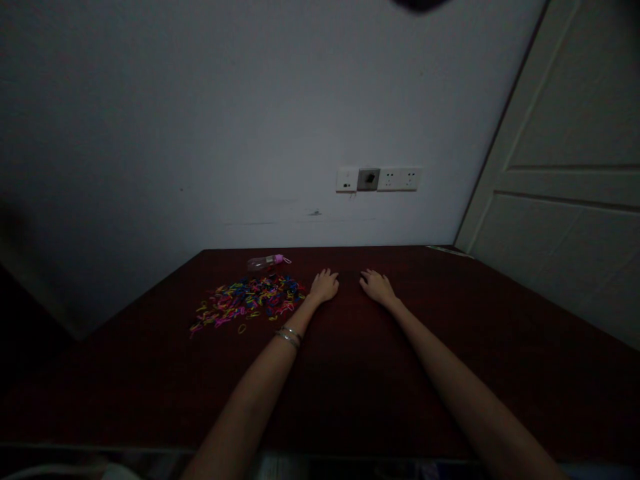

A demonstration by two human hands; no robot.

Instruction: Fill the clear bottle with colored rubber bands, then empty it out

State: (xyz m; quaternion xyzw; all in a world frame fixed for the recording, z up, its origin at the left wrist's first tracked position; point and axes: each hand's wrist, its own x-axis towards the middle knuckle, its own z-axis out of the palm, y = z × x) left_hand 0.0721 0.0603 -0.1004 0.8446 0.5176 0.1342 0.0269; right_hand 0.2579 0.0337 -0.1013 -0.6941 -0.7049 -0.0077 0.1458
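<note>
My left hand point(325, 286) lies palm down on the dark red tabletop point(345, 373), fingers stretched forward, with nothing in it. Two silvery bangles point(289, 337) circle that wrist. Just left of it spreads a loose pile of small colourful rubber bands point(255, 297), in pink, yellow, blue and red. Behind the pile a clear plastic bottle point(260, 263) rests on its side, its pink cap and loop pointing right. My right hand point(378, 287) is also flat on the table, fingers extended and holding nothing, a short gap away from the left one.
A pale wall point(280, 133) rises at the table's back edge, carrying a row of sockets and a switch point(379, 179). On the right stands a white panelled door point(565, 173). A thin light strip point(450, 251) lies at the back right corner. The room is dim.
</note>
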